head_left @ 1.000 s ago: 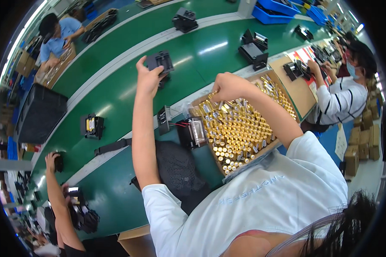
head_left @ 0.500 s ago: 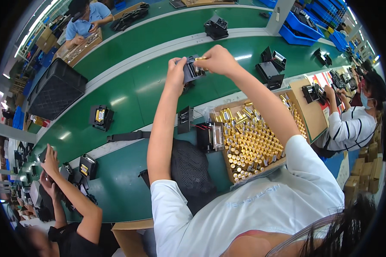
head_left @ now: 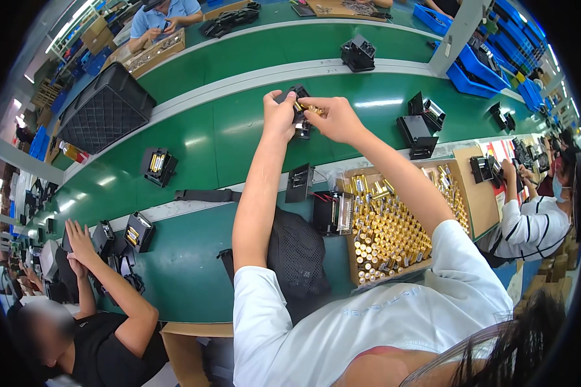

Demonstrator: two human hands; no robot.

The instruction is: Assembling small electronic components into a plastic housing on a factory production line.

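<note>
Above the green bench, my left hand (head_left: pixel 280 116) is closed around the edge of a black plastic battery case (head_left: pixel 298 91) with an open compartment. My right hand (head_left: pixel 337 120) is against the case's right side, its fingers pinching gold-coloured batteries (head_left: pixel 314 109); how many is hard to tell. Part of the compartment is hidden behind my fingers. Below my right forearm stands a cardboard box (head_left: pixel 466 187) filled with gold and black batteries (head_left: pixel 394 226), many on end. Left of that box sits another black case (head_left: pixel 326 213) with red wires.
Several black cases stand on the green belt, such as one with batteries (head_left: pixel 158 166) and an opened one (head_left: pixel 418 129). A black mesh bag (head_left: pixel 297 251) lies beside my left arm. Co-workers sit at the left, right and far side. A black crate (head_left: pixel 106 106) stands back left.
My right hand has come lower, its fingers now reaching into the side of the case. The case is turned differently in my left hand. The whole view has shifted slightly.
</note>
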